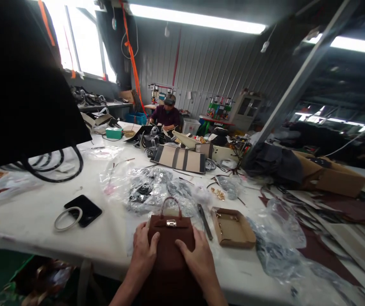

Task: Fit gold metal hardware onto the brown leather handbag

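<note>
The person's left hand and right hand clasp one small brown handbag from either side. Each thumb lies across the bag's front and the fingers curl round its edge, with both forearms coming up from below the near edge of the table. The bag stands upright at the middle of that near edge, its single arched handle on top and one silver clasp just under it; any mark on the clasp is too small to read. Just right of the bag lies one dark narrow strip, and beside that is one shallow cardboard tray with a few small metal bits in it. Behind the bag is a heap of clear plastic bags, and more crumpled plastic trails toward the right near corner. To the left, well apart from the hands, one pale ring overlaps one flat black piece. Farther back on the left, several loops of black cord hang under a large black shape close to the camera. Toward the middle of the table lies one beige panel with dark stripes, and one big cardboard box sits at the right edge. At the far end one other person sits bent over work.
</note>
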Demonstrator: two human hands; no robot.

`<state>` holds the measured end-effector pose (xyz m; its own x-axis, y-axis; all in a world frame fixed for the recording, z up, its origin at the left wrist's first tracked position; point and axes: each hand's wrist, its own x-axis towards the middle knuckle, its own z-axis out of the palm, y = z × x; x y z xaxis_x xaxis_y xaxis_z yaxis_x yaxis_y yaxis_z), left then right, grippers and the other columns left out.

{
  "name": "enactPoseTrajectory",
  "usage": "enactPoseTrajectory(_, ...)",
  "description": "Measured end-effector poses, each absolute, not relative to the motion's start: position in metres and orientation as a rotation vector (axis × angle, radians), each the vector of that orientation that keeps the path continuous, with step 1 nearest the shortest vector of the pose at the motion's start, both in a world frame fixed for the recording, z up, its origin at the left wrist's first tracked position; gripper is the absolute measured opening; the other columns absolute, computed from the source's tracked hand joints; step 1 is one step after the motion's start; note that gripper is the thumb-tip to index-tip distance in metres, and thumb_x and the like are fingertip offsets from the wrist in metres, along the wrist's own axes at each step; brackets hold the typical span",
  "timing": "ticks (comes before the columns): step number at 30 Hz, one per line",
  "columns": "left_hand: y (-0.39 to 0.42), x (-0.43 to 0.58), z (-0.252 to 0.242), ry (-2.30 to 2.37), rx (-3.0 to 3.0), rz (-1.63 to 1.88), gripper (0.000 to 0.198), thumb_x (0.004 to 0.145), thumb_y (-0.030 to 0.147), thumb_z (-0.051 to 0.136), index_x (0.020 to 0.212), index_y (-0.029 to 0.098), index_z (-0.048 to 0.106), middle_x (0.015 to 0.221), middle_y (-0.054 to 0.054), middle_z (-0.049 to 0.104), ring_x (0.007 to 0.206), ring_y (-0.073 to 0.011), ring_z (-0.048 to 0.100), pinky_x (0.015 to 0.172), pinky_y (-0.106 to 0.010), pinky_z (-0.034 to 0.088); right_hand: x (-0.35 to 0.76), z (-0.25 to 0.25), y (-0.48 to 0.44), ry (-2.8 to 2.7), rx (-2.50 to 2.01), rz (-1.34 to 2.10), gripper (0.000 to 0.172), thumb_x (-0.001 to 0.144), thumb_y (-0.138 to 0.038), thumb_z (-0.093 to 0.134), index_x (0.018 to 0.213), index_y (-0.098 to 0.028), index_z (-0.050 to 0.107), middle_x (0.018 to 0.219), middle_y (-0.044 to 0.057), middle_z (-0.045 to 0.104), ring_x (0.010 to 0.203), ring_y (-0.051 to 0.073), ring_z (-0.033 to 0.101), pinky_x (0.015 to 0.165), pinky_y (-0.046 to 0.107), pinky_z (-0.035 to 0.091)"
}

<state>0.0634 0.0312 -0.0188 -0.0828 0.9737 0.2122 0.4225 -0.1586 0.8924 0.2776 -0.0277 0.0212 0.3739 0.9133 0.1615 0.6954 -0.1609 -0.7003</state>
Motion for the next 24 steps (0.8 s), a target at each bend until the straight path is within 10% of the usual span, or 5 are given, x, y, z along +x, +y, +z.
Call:
enactPoseTrajectory(7,0.030,0.057,-0.005,1.534,1.680,1.137,0.042,0.105,0.041,0.051,0.134,0.017,0.068,0.137,-0.019,0.064,0.134,-0.0389,0.057,0.125,-0.068,0.045,0.276,0.026,-0.028,-1.529,-2.081,0.117,0.079,0.097,-0.068,0.074,0.158,-0.021,0.062,0.155,0.020,0.064,0.139,0.043,0.067,0.110,0.057,0.062)
enactPoseTrajectory(12,0.027,0.061,0.006,1.726,1.804,0.968,0.034,0.106,0.034,0.045,0.121,0.012,0.067,0.121,-0.020,0.064,0.118,-0.0413,0.060,0.111,-0.066,0.051,0.261,0.039,-0.028,-1.946,-1.794,0.095,0.037,0.113,-0.038,0.056,0.146,-0.031,0.070,0.133,0.010,0.070,0.120,0.028,0.072,0.105,0.045,0.063)
enactPoseTrajectory(16,0.032,0.062,0.005,1.836,1.847,0.915,0.036,0.104,0.036,0.051,0.125,0.008,0.062,0.116,-0.021,0.065,0.116,-0.0438,0.063,0.109,-0.065,0.053,0.250,0.040,-0.024,-1.958,-1.941,0.059,0.047,0.114,-0.045,0.052,0.157,-0.028,0.064,0.128,0.012,0.070,0.112,0.031,0.074,0.100,0.047,0.065)
enactPoseTrajectory(20,0.039,0.062,0.010,1.716,1.852,1.089,0.062,0.102,0.033,0.059,0.161,0.016,0.046,0.154,-0.023,0.055,0.144,-0.0422,0.055,0.122,-0.065,0.046,0.246,0.031,-0.018,-1.781,-2.101,-0.018,0.072,0.114,-0.053,0.049,0.175,-0.017,0.039,0.149,0.023,0.064,0.123,0.039,0.073,0.105,0.055,0.064)
enactPoseTrajectory(24,0.049,0.064,0.023,1.510,1.930,0.946,0.037,0.101,0.027,0.055,0.130,0.035,0.076,0.161,-0.011,0.054,0.151,-0.0397,0.049,0.124,-0.067,0.041,0.254,0.024,-0.015,-1.672,-2.053,0.062,0.090,0.110,-0.060,0.057,0.180,-0.016,0.022,0.160,0.025,0.057,0.140,0.041,0.067,0.110,0.053,0.063)
